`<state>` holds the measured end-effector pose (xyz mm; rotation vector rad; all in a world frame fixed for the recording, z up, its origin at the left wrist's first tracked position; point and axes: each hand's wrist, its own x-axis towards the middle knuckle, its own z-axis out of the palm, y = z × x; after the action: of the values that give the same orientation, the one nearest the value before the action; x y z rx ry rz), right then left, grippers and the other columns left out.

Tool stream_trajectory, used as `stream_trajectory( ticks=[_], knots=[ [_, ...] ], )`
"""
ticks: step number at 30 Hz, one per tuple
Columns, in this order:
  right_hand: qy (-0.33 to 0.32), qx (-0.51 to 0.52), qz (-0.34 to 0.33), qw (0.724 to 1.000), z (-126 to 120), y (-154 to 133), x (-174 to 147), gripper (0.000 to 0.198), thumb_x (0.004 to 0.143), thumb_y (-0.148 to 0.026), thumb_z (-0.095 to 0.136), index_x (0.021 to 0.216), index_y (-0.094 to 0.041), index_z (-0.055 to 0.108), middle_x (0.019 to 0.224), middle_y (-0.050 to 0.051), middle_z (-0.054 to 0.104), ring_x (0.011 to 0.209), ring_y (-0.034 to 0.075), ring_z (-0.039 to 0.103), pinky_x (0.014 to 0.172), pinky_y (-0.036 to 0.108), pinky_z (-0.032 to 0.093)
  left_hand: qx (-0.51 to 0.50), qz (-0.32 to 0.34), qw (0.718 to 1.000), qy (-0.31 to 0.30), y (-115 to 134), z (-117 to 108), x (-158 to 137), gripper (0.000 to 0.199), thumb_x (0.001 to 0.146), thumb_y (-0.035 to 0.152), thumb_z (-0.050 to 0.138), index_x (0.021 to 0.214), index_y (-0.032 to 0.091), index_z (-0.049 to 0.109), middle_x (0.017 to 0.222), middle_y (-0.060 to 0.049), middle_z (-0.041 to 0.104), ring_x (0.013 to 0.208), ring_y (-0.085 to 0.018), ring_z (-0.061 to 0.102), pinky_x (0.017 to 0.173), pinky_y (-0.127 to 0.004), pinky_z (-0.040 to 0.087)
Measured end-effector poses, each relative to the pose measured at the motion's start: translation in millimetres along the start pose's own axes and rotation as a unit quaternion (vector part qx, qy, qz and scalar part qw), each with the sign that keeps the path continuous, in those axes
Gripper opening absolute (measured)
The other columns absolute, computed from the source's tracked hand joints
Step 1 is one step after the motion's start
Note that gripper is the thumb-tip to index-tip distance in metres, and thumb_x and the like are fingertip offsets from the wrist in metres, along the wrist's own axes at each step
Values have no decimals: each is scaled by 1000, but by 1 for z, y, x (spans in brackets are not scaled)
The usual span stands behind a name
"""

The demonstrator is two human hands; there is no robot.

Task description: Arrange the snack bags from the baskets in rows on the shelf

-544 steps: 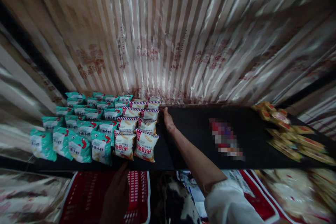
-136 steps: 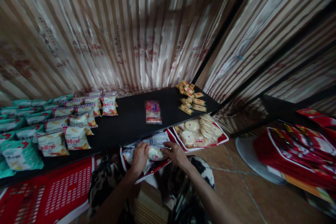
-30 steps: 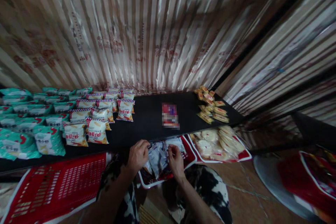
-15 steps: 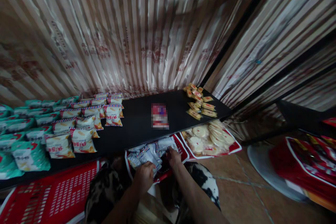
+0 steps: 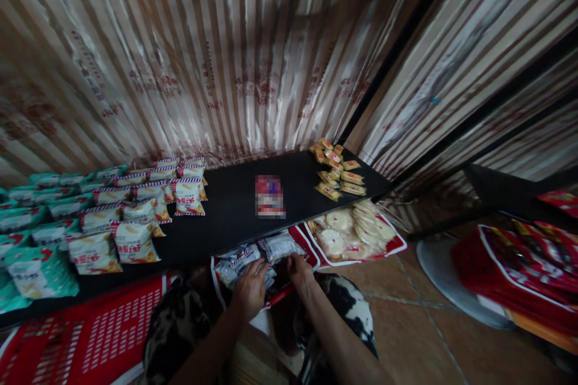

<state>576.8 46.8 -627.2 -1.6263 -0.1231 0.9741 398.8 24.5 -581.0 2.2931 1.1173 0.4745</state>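
Observation:
Low in front of me, a red basket [image 5: 311, 245] with a white rim holds several silvery snack bags [image 5: 241, 254] with striped edges. My left hand [image 5: 250, 289] lies over the bags on the near left side, its fingers stretched out and somewhat apart. My right hand [image 5: 300, 272] is at the basket's right side with curled fingers, close to the edge of a snack bag [image 5: 280, 245]. Whatever is between those fingers is hidden. On the black shelf [image 5: 230, 207] above stand rows of white snack bags [image 5: 189, 195] with red lettering.
Green snack bags [image 5: 43, 274] fill the shelf's left end. A blurred-out packet [image 5: 270, 197] lies mid-shelf, with small yellow packets [image 5: 341, 177] on the right. Below are a basket of pale round crackers [image 5: 338, 234], a red perforated basket [image 5: 117, 319] and a red container of packets [image 5: 533, 264].
My left hand's fingers have loosened from a curl and now spread over the bags. My right hand stays at the same side of the basket. The whole view has shifted slightly.

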Motion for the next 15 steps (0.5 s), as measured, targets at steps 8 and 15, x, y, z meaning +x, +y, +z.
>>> stream_trajectory(
  ticks=[8,15],
  knots=[
    [18,76,83,993,-19,-14,-61,19,66,-10,59,54,-18,47,42,-6,48,34,6,44,34,16,38,41,-11,999,-3,23,-15,-8,67,76,22,55,139,13,34,146,-16,34,135,-30,29,108,-46,32],
    [-70,84,37,993,-18,-29,-107,12,53,-16,67,56,-16,55,44,-5,52,38,6,44,38,17,35,28,-62,996,62,36,-19,-23,56,80,19,47,136,17,39,133,-13,51,120,-26,49,100,-40,42]
  ],
)
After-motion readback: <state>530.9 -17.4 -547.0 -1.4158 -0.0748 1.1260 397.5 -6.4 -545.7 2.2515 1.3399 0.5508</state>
